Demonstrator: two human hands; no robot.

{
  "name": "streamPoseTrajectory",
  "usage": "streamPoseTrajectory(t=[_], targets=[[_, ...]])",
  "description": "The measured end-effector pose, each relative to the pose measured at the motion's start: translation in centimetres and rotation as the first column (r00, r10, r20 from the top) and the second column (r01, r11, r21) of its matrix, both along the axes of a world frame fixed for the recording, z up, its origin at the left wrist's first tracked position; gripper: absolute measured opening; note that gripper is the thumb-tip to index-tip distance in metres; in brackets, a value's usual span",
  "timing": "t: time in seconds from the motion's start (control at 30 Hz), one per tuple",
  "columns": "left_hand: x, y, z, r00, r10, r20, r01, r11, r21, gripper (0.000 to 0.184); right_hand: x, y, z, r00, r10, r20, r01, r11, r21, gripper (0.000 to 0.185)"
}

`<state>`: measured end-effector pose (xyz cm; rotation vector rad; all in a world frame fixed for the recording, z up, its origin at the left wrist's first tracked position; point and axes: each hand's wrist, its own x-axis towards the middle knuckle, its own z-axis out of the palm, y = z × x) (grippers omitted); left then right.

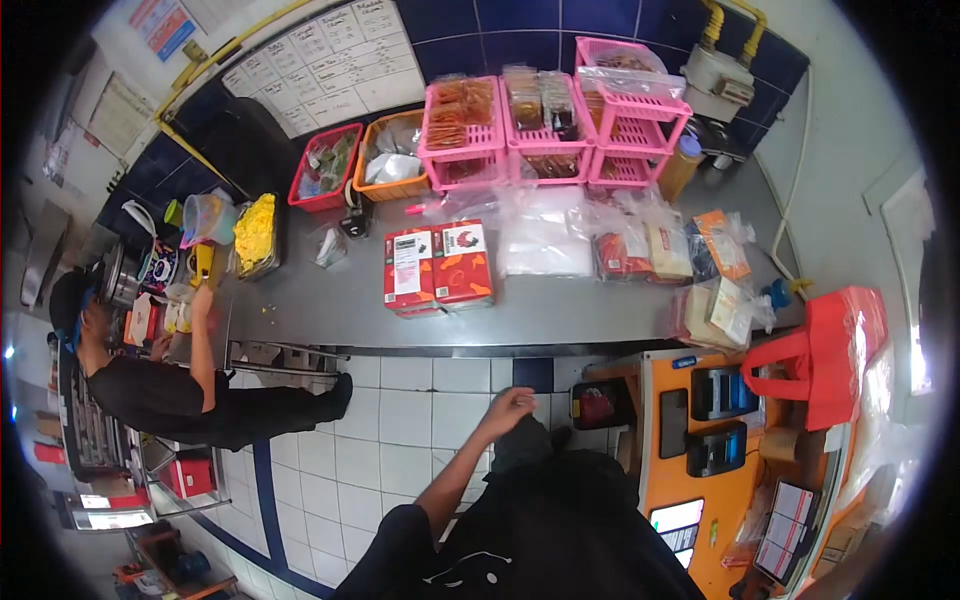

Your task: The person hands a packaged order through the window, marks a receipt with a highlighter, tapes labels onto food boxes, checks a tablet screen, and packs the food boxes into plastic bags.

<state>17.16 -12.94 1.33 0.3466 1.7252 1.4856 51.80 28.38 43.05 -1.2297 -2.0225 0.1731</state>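
My left hand (508, 411) hangs in front of my body, below the edge of the steel counter (330, 310). Its fingers look loosely curled together, with nothing visible in them. My right hand does not show. Two red printed boxes (437, 266) stand side by side on the counter ahead of that hand. To their right lies a stack of clear plastic bags (546, 232). Further right are bagged packets (640, 250), some with red or orange printing.
Pink tiered racks (462, 130) with sachets, an orange basket (395, 185) and a red basket (327, 165) line the wall. An orange desk (665, 470) with dark devices and a red bag (825, 350) stand right. A co-worker (150, 390) works at left.
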Motion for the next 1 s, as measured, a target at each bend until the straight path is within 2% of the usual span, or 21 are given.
streamPoseTrajectory(t=[0.03,0.1,0.23,0.3,0.37,0.4,0.47,0.5,0.53,0.6,0.63,0.67,0.7,0.73,0.77,0.8,0.83,0.87,0.9,0.97,1.0], targets=[[0.3,0.9,0.9,0.995,-0.006,0.102,0.004,1.0,0.02,0.049,-2.4,-2.2,-0.2,0.999,0.033,-0.022,-0.033,0.999,-0.013,0.039],[0.2,3.2,6.1,0.985,-0.089,0.146,0.07,0.989,0.132,0.054,-6.6,-6.4,-0.5,0.995,0.091,-0.049,-0.092,0.995,-0.03,0.04],[-0.8,9.5,11.8,0.907,-0.419,0.048,0.381,0.862,0.334,0.067,-13.5,-12.9,-0.3,0.982,0.161,-0.096,-0.166,0.985,-0.049,0.042],[-1.7,11.8,16.5,0.827,-0.558,0.073,0.428,0.708,0.562,0.089,-16.3,-15.4,0.5,0.977,0.168,-0.13,-0.175,0.983,-0.046,0.043],[-3.2,12.9,21.9,0.667,-0.715,0.21,0.361,0.557,0.748,0.109,-18.8,-17.2,2.0,0.973,0.155,-0.171,-0.165,0.985,-0.043,0.044],[-4.2,13.0,23.3,0.647,-0.733,0.208,0.367,0.539,0.758,0.109,-19.9,-18.0,2.9,0.969,0.149,-0.198,-0.159,0.987,-0.038,0.044],[-4.6,14.8,25.7,0.531,-0.841,0.109,0.313,0.314,0.896,0.116,-22.3,-19.6,5.2,0.958,0.107,-0.264,-0.12,0.992,-0.034,0.045],[-4.7,15.3,26.7,0.47,-0.878,0.085,0.264,0.232,0.936,0.108,-23.8,-20.1,6.0,0.945,0.078,-0.318,-0.099,0.994,-0.051,0.046],[-5.1,15.0,27.3,0.425,-0.894,0.137,0.201,0.241,0.949,0.1,-25.0,-20.2,6.6,0.921,0.03,-0.389,-0.07,0.994,-0.089,0.046],[-7.9,13.2,27.9,0.393,-0.853,0.344,0.083,0.406,0.91,0.086,-27.3,-19.2,5.9,0.827,-0.07,-0.557,-0.06,0.976,-0.211,0.047],[-9.2,12.3,27.8,0.387,-0.818,0.426,0.038,0.476,0.879,0.08,-27.0,-18.3,3.4,0.707,-0.073,-0.703,-0.103,0.973,-0.205,0.056],[-10.5,11.6,27.7,0.383,-0.789,0.48,0.004,0.521,0.853,0.075,-25.9,-18.7,2.7,0.694,-0.045,-0.718,-0.137,0.972,-0.193,0.05],[-11.8,11.1,27.2,0.386,-0.825,0.413,-0.001,0.447,0.894,0.082,-24.8,-19.2,2.0,0.68,-0.017,-0.733,-0.172,0.968,-0.181,0.045],[-13.0,10.6,26.6,0.388,-0.855,0.345,-0.009,0.371,0.929,0.089,-23.2,-19.3,-0.2,0.683,-0.059,-0.728,-0.063,0.988,-0.14,0.026],[-13.2,9.9,25.7,0.245,-0.882,0.402,-0.142,0.378,0.915,0.098,-23.2,-20.6,-1.1,0.599,-0.204,-0.775,0.034,0.973,-0.23,0.023],[-13.3,9.2,24.7,0.089,-0.896,0.435,-0.266,0.4,0.877,0.106,-22.5,-20.7,-2.5,0.573,-0.253,-0.78,0.091,0.965,-0.246,0.02],[-12.1,9.0,26.4,0.009,-0.832,0.554,-0.29,0.528,0.798,0.119,-21.5,-21.2,-4.8,0.562,-0.296,-0.772,0.143,0.954,-0.262,0.018],[-9.9,8.8,27.0,0.171,-0.735,0.656,-0.18,0.631,0.754,0.124,-20.3,-21.8,-7.0,0.556,-0.343,-0.757,0.2,0.939,-0.279,0.015],[-8.1,8.1,26.6,0.354,-0.632,0.689,-0.078,0.714,0.696,0.13,-19.2,-22.6,-9.2,0.547,-0.383,-0.744,0.249,0.923,-0.292,0.012],[-6.2,7.2,24.0,-0.031,-0.849,0.527,0.151,0.517,0.842,0.132,-18.2,-25.0,-10.8,0.458,-0.386,-0.801,0.24,0.921,-0.307,0.007],[-6.3,6.3,24.0,0.169,-0.899,0.404,0.427,0.436,0.792,0.125,-18.6,-27.0,-10.0,0.313,-0.326,-0.892,0.118,0.945,-0.304,0.008]])
